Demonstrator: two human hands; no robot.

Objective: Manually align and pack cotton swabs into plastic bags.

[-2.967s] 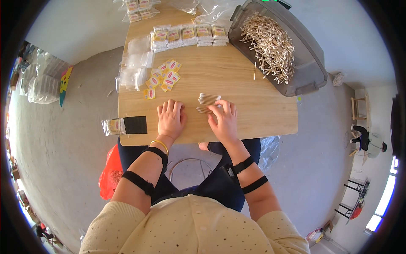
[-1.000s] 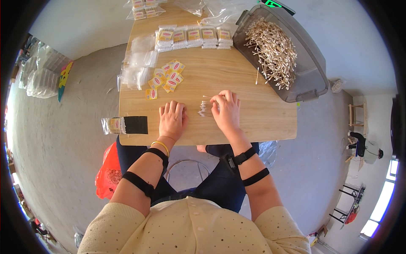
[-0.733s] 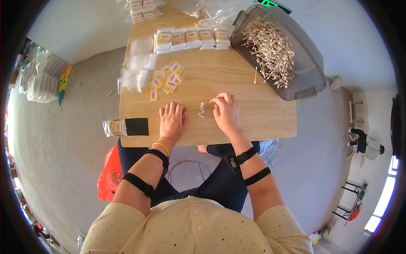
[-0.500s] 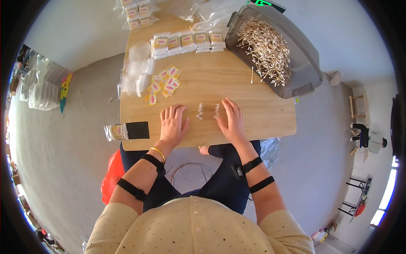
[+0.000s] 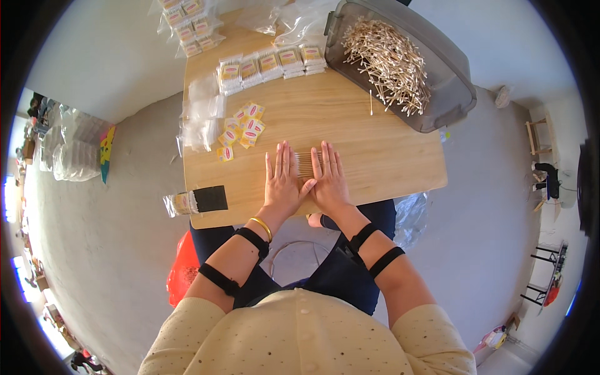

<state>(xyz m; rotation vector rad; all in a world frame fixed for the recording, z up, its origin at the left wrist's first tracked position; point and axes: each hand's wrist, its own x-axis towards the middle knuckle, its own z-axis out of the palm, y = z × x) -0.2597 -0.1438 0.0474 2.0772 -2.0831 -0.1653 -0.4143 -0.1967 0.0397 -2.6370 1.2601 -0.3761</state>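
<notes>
left hand (image 5: 282, 181): fingers extended, slightly parted, pinching nothing; set at the left ends of the swabs.
right hand (image 5: 329, 180): fingers straight, a little spread, pinching nothing; over or against the right ends, cannot tell which. thumbs meet on the near side.
swab row: white-tipped, thin-stick cotton swabs (image 5: 304, 165), lying side by side between the hands, toward the near edge of the pale wooden table (image 5: 387, 165).
change: half a second ago the hands stood apart, the row uncovered; now both have closed in.
meaning: the row is bracketed at both ends, which probably lines up the tips.
left of hands: small yellow-and-white paper cards (image 5: 251, 124), scattered; clear flat plastic bags (image 5: 204, 112) along the left edge.
near left corner: filled clear packet (image 5: 181, 204) beside a black flat rectangle (image 5: 212, 198).
far edge: row of filled swab packets (image 5: 269, 64).
far right corner: grey plastic bin (image 5: 459, 69) with heaped loose swabs (image 5: 387, 62).
</notes>
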